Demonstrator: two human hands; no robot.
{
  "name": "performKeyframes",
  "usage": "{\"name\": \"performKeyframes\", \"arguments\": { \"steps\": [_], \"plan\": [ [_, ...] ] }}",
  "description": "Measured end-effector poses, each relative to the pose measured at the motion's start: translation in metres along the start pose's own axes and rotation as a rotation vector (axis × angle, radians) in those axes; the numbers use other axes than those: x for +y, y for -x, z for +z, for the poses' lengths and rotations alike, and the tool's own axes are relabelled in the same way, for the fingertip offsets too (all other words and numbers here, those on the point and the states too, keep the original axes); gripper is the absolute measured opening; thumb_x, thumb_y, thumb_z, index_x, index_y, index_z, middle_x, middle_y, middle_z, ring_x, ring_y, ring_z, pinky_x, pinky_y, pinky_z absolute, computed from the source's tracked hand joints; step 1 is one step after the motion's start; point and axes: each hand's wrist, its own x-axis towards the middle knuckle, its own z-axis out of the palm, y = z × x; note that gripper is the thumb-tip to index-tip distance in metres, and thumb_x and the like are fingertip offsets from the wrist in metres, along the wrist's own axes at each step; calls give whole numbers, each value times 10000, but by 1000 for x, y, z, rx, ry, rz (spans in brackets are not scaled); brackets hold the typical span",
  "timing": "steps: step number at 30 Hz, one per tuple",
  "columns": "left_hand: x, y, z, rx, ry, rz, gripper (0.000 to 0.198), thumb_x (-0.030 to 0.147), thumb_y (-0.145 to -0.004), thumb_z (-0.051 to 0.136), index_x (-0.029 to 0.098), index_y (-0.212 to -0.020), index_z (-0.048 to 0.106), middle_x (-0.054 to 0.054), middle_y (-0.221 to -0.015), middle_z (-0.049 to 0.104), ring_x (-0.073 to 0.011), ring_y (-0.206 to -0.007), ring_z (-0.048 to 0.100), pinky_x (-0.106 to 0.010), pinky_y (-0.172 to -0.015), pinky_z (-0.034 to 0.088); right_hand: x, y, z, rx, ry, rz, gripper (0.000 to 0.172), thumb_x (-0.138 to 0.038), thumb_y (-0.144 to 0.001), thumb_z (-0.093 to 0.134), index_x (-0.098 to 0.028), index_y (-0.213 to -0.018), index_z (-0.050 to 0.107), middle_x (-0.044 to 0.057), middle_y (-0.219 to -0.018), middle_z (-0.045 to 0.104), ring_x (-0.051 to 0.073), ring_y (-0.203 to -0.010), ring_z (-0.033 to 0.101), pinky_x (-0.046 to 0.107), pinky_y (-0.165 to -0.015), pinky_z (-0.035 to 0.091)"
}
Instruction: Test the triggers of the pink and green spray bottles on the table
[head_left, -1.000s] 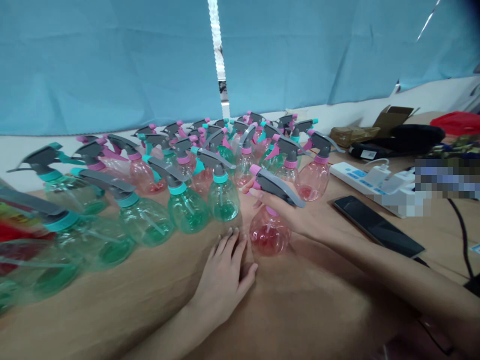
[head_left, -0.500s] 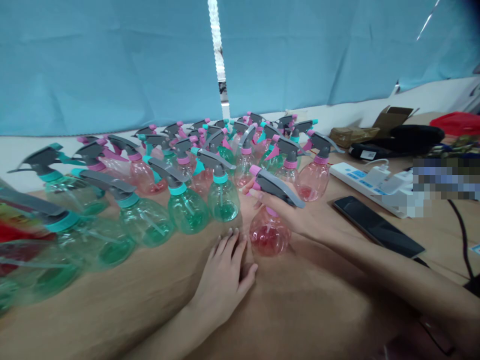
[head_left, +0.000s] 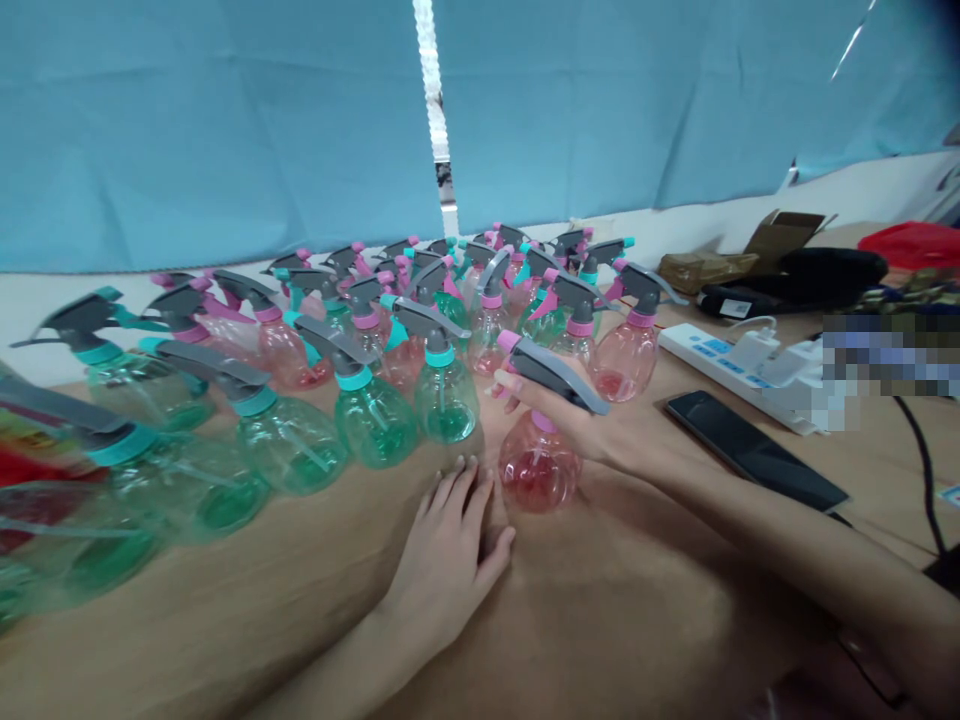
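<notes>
A pink spray bottle (head_left: pixel 540 468) stands upright on the table, with a grey spray head and a pink nozzle that points up and to the left. My right hand (head_left: pixel 574 415) is closed around its neck and trigger, and the fingers hide most of the trigger. Flat on the tabletop to the left of that bottle rests my left hand (head_left: pixel 446 555), fingers stretched out and holding nothing. Just beyond its fingertips is a green spray bottle (head_left: pixel 448 400) with a turquoise collar. Another green spray bottle (head_left: pixel 375 420) stands to the left of it.
Several pink and green spray bottles crowd the back and left of the wooden table (head_left: pixel 300 610). On the right lie a black phone (head_left: pixel 750 450), a white power strip (head_left: pixel 735 365) with plugs, and a cable. Cardboard boxes (head_left: pixel 709 270) sit behind, below a blue curtain (head_left: pixel 262 130).
My right fingers have shifted slightly at the trigger, and its pink part shows less now. The bottle and my left hand have stayed in place.
</notes>
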Motion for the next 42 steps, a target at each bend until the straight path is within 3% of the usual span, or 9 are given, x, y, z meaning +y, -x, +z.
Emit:
{"name": "performKeyframes", "arguments": {
  "steps": [6,14,18,23,29,34,39,42],
  "plan": [
    [0,0,0,-1,1,0,483,378,-929,463,95,-1321,467,-185,-1389,482,-323,-1277,445,-503,-1022,380,-1,0,0,-13,0,27,198,-430,-845,565,-274,-734,617,-2,-712,581,172,-685,553,292,-646,505],
    [-1,0,1,5,-4,10,489,372,-928,465,84,-1323,466,-188,-1389,481,-328,-1272,447,-514,-1018,381,10,-4,4,-51,-8,-1,309,-519,-861,485,-269,-758,635,12,-733,592,173,-701,558,298,-642,486],
    [0,0,1,-1,-10,7,495,373,-924,475,81,-1323,468,-191,-1386,481,-331,-1269,448,-512,-1019,378,7,-4,3,-72,-43,3,272,-454,-875,473,-257,-759,620,-2,-696,575,162,-681,540,288,-642,466],
    [-1,1,1,15,5,3,484,386,-935,450,98,-1324,464,-184,-1392,477,-327,-1278,442,-510,-1018,379,9,-6,4,-113,-132,-5,207,-441,-843,563,-244,-789,600,-21,-698,582,154,-677,546,273,-629,465],
    [0,0,0,15,12,5,488,375,-930,463,93,-1329,459,-190,-1392,477,-326,-1280,439,-509,-1028,367,2,-2,5,-66,-158,38,144,-392,-822,608,-250,-801,625,-17,-717,621,158,-684,575,290,-662,490],
    [1,0,-2,-16,-4,-2,505,346,-912,506,64,-1329,466,-198,-1379,487,-340,-1273,441,-518,-1028,365,3,-1,8,-50,-161,78,183,-411,-781,653,-232,-762,618,-27,-667,608,144,-633,551,284,-607,475],
    [3,0,-4,-25,-24,-11,510,347,-912,519,61,-1332,470,-196,-1385,482,-346,-1263,448,-523,-1007,388,13,1,10,-58,-205,51,255,-441,-759,665,-254,-933,670,-19,-734,671,153,-670,592,298,-621,478],
    [4,-2,-6,-42,-33,-10,508,346,-909,528,52,-1321,484,-197,-1382,487,-351,-1255,456,-526,-1003,392,19,3,12,-67,-207,52,220,-437,-741,685,-238,-832,678,-26,-658,649,140,-610,568,289,-598,468]
  ]
}}
